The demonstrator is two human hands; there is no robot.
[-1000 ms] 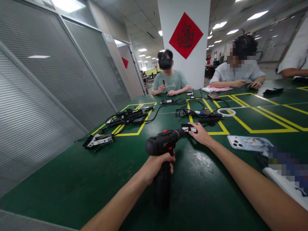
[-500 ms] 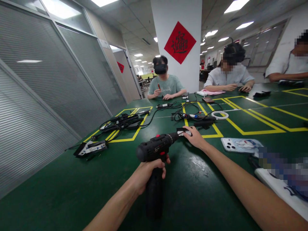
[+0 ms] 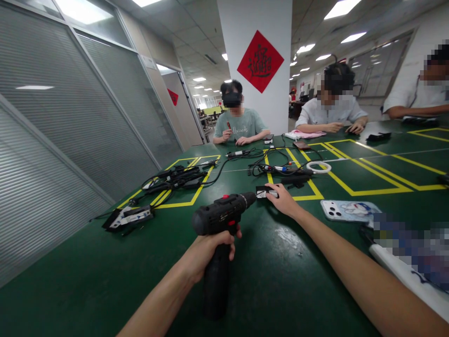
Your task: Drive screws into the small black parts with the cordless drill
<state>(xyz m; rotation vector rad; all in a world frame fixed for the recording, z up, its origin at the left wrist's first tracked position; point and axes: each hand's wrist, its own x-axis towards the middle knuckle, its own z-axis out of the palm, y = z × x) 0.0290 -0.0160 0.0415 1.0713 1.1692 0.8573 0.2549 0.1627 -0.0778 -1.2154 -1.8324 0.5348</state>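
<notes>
A black cordless drill point(image 3: 220, 214) with red buttons is in my left hand point(image 3: 206, 252), its fingers wrapped round the grip. The chuck points away to the right, at a small black part with a white inside point(image 3: 262, 192). My right hand point(image 3: 282, 200) grips that part by its right end, on the tabletop. Whether the bit touches the part is too small to tell. Several dark tool bodies with cables point(image 3: 280, 171) lie just beyond my right hand.
A pile of black cables and tools point(image 3: 175, 180) and an opened housing point(image 3: 128, 217) lie at the left. A phone point(image 3: 351, 210) and a white object point(image 3: 403, 271) are at the right. Yellow tape point(image 3: 382, 192) marks the green table. Several people sit across it.
The drill has drawn back slightly to the left, showing more of the part's near end. My right hand keeps its grip. The whole view has shifted a little.
</notes>
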